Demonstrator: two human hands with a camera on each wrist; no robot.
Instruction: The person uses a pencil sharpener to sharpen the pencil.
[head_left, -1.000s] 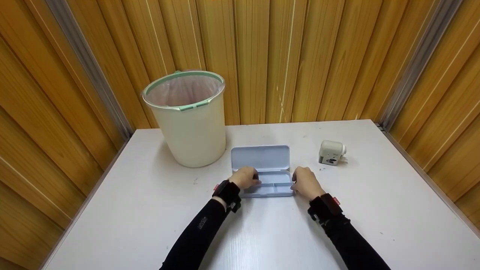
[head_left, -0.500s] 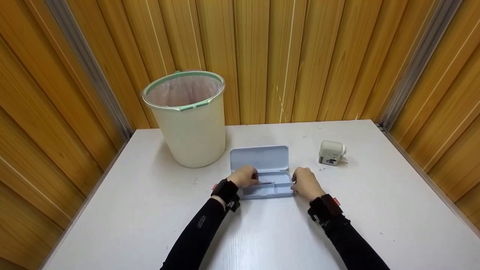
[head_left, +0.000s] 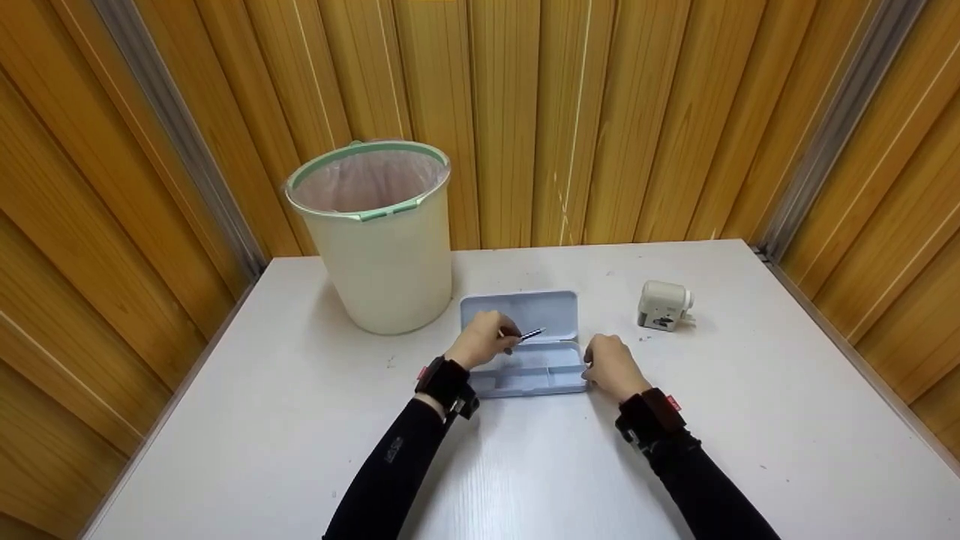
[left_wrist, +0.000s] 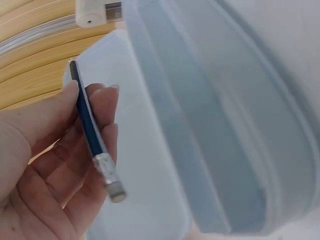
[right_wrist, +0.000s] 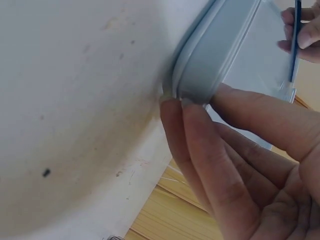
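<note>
A light blue pencil case (head_left: 529, 384) lies on the white table with its lid (head_left: 551, 311) raised at the back. Divided compartments show in its tray. Over the case's left part, my left hand (head_left: 484, 339) pinches a dark blue pencil (left_wrist: 89, 120) between thumb and fingers. The pencil's metal band and worn eraser (left_wrist: 116, 192) point toward the camera in the left wrist view. At the case's right end, my right hand (head_left: 613, 367) grips the wall, its thumb (right_wrist: 260, 112) at the rim and its fingertips against the outside.
A cream bin (head_left: 382, 277) with a green rim and a plastic liner stands behind the case to the left. To the right sits a small grey-white crank pencil sharpener (head_left: 661, 306). Wood-patterned panels (head_left: 517, 120) enclose the table's back and sides.
My left hand has risen from the case's tray with the pencil and moved slightly back toward the lid. The pencil now tilts upward. The right hand has stayed at the case's end.
</note>
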